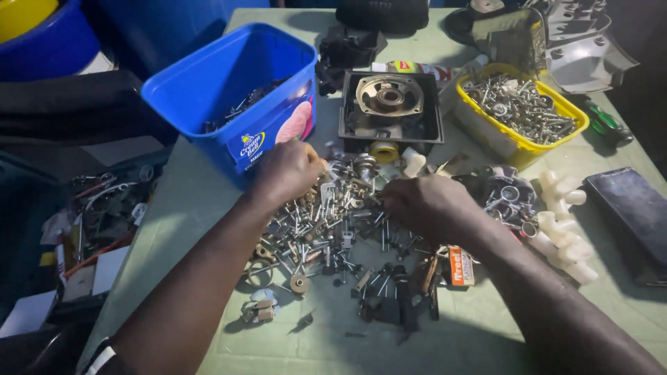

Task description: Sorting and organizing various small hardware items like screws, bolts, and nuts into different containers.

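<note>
Sorting: both hands work over a heap of loose screws and bolts (326, 229) spread on a pale green table (208, 201).
Nearest edge: small black parts (389, 305) and a round brass washer (299, 282) lie apart from the heap, close to the person.
Left hand (288, 170): knuckles up at the heap's far left edge, fingers curled down into the metal; what they pinch, if anything, is hidden, so I cannot tell the grip.
Right hand (424, 205): palm down on the heap's right side, fingertips tucked under; whether they close on a piece cannot be told either.
Doing it well, by my judgement: spread the pile thin, lift one piece at a time, and keep like with like so nothing rolls off.
Right side: white plastic fittings (566, 226) and a dark flat case (629, 208).
Behind the heap: a black square housing with a round metal part (389, 104).
Far left: a blue tub (229, 90) holding dark hardware.
Far right: a yellow tray (517, 111) full of bright screws.
</note>
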